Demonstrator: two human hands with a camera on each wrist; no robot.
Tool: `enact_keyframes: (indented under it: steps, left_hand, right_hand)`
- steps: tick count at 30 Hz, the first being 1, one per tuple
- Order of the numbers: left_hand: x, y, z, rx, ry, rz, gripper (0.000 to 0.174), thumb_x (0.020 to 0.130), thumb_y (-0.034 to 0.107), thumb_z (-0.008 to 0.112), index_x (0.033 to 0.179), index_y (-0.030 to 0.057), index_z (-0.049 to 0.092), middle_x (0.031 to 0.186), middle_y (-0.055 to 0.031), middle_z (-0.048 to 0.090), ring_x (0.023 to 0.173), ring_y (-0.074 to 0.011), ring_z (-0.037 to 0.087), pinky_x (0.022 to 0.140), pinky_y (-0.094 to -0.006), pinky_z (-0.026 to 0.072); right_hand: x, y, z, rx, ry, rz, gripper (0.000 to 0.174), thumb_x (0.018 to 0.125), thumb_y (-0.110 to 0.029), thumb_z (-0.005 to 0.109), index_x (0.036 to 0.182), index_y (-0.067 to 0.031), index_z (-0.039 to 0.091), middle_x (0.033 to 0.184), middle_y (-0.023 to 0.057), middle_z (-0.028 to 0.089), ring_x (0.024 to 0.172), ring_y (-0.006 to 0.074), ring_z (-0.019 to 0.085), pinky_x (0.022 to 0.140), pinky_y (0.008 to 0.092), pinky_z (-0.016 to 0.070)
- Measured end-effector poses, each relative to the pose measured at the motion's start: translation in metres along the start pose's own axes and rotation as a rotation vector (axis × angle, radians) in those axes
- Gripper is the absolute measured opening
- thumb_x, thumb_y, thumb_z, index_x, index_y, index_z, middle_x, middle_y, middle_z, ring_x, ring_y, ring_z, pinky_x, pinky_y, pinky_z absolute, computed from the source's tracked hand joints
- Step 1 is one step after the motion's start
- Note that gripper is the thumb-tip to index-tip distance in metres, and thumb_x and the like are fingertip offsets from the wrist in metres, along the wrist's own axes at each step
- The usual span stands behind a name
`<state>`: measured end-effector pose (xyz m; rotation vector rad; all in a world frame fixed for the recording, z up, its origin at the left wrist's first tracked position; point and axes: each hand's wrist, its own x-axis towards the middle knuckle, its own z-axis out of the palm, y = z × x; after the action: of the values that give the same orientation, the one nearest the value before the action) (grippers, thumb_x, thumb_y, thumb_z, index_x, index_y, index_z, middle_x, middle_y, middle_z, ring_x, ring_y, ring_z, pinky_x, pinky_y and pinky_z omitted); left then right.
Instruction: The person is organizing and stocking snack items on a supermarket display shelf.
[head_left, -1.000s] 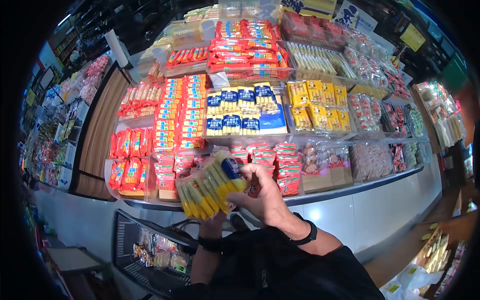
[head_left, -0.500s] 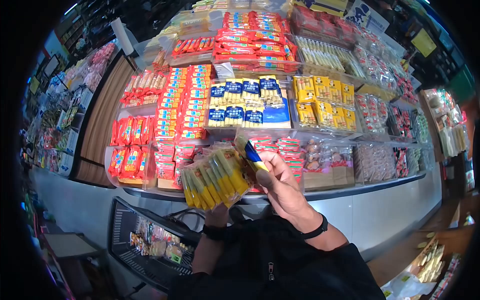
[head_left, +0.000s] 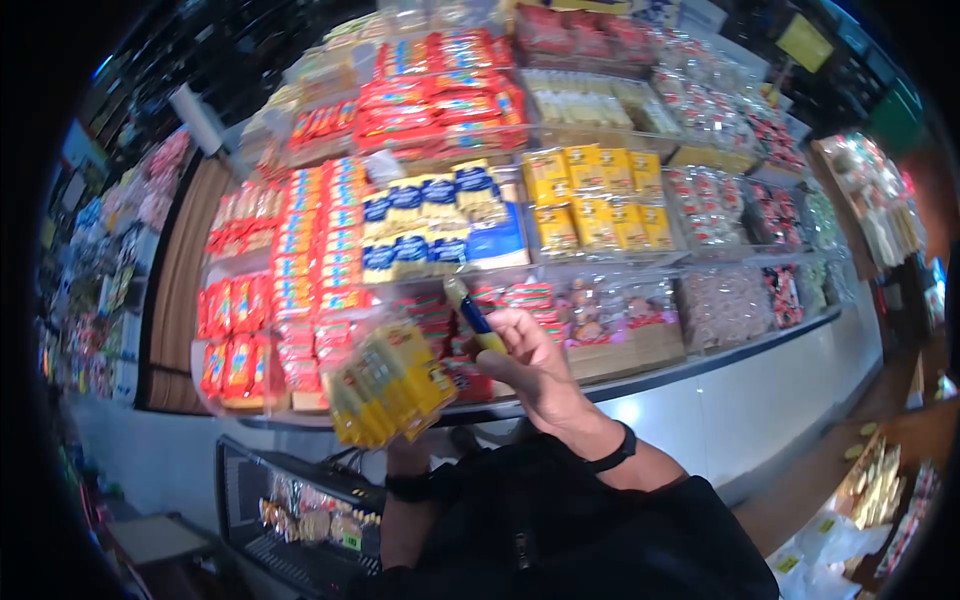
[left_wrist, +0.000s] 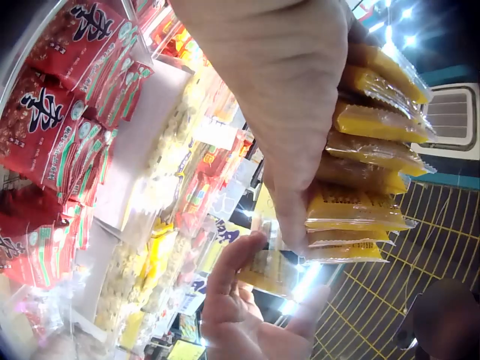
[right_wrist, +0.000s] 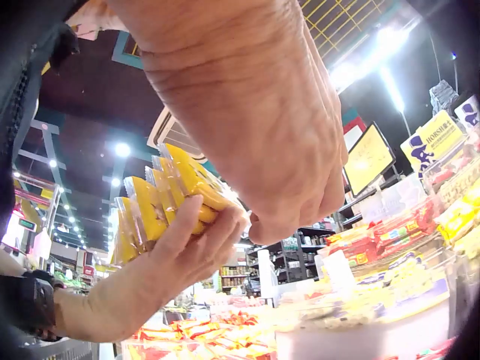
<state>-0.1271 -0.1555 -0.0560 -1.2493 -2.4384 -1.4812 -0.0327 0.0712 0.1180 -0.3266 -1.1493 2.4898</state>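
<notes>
In the head view several yellow packets (head_left: 385, 385) stand in a row in my left hand, whose wrist (head_left: 408, 455) shows beneath them. The right wrist view shows my left hand (right_wrist: 169, 259) with its fingers curled round the yellow packets (right_wrist: 176, 187). My right hand (head_left: 540, 370) pinches one slim packet (head_left: 468, 312) with a blue band, held tilted and apart from the row. Seen from the left wrist, my right hand (left_wrist: 255, 315) has thumb and fingers on that packet (left_wrist: 268, 271).
Behind the hands rises a tiered display with red packs (head_left: 235, 365), blue-labelled packs (head_left: 415, 250) and yellow packs (head_left: 595, 225). A black basket (head_left: 232, 500) holding packaged goods is at the lower left. Wood-panelled shelving (head_left: 172, 300) stands at the far left.
My right hand has drawn the blue-banded packet away from the row, and it now points up and left. The row in my left hand has shifted slightly left and looks yellower.
</notes>
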Motion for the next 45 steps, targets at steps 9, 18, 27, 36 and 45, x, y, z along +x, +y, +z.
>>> enact_keyframes:
  steps: [9, 18, 27, 36, 45]
  left_hand:
    - [-0.001, -0.011, -0.002, 0.114, 0.013, 0.011, 0.035, 0.087, 0.020, 0.069, 0.119, 0.0068, 0.064, 0.118, -0.0151, 0.064, 0.110, -0.0337, 0.062, 0.090, -0.0447, 0.0500]
    - [0.008, 0.000, 0.005, -0.129, 0.078, -0.130, 0.025, 0.088, 0.013, 0.069, 0.112, 0.0082, 0.068, 0.113, -0.0157, 0.068, 0.106, -0.0337, 0.064, 0.088, -0.0430, 0.0509]
    - [0.001, 0.000, -0.009, -0.069, -0.015, -0.006, 0.048, 0.089, -0.002, 0.062, 0.134, 0.0079, 0.047, 0.132, -0.0137, 0.054, 0.119, -0.0293, 0.054, 0.101, -0.0427, 0.0450]
    - [0.006, -0.009, -0.015, -0.054, 0.029, -0.054, 0.051, 0.088, 0.004, 0.062, 0.136, 0.0095, 0.045, 0.134, -0.0125, 0.052, 0.121, -0.0289, 0.052, 0.102, -0.0438, 0.0428]
    - [0.005, -0.011, -0.016, -0.062, 0.045, -0.064, 0.054, 0.087, 0.011, 0.062, 0.137, 0.0111, 0.044, 0.136, -0.0112, 0.050, 0.123, -0.0286, 0.049, 0.104, -0.0448, 0.0406]
  right_hand:
    - [0.017, -0.019, -0.065, -0.464, 0.381, -0.326, 0.051, 0.081, -0.010, 0.078, 0.118, -0.0010, 0.044, 0.101, 0.0055, 0.055, 0.087, 0.0080, 0.055, 0.074, 0.0229, 0.0492]
    - [0.028, -0.037, -0.079, -0.658, 0.460, -0.396, 0.056, 0.079, -0.012, 0.080, 0.119, 0.0006, 0.043, 0.104, 0.0090, 0.056, 0.093, 0.0128, 0.057, 0.080, 0.0265, 0.0488]
    - [0.105, -0.003, -0.066, -1.037, 0.374, -0.393, 0.055, 0.074, -0.017, 0.082, 0.113, 0.0004, 0.046, 0.097, 0.0111, 0.056, 0.088, 0.0177, 0.057, 0.078, 0.0312, 0.0482]
    - [0.134, 0.024, -0.057, -1.260, 0.361, -0.407, 0.058, 0.071, -0.026, 0.084, 0.108, 0.0004, 0.048, 0.091, 0.0128, 0.055, 0.079, 0.0221, 0.053, 0.071, 0.0362, 0.0455]
    - [0.147, 0.036, -0.042, -1.501, 0.221, -0.250, 0.062, 0.073, -0.035, 0.081, 0.112, 0.0009, 0.050, 0.109, 0.0239, 0.056, 0.100, 0.0423, 0.057, 0.084, 0.0479, 0.0469]
